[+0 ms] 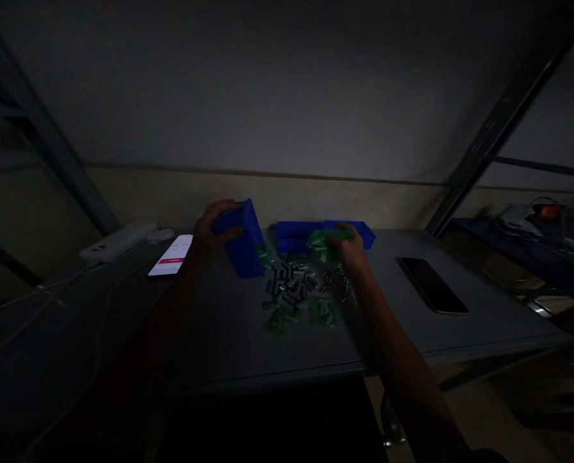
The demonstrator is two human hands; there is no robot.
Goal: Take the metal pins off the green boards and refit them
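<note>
My left hand [210, 233] grips a blue plastic bin [243, 241] that is tipped on its side on the grey table [219, 334]. My right hand [347, 247] is closed on a bunch of small green pieces [322, 241], just in front of a second blue bin [296, 235]. Between my hands lies a heap of several small dark metal cylinders [296, 286] mixed with more green pieces [287, 318]. The scene is very dim.
A lit phone [172, 256] with a white and red screen lies left of the tipped bin, beside a white power strip [118, 241] with cables. A dark phone [432, 285] lies at the right. Slanted shelf posts stand at both sides; clutter sits on a far right surface.
</note>
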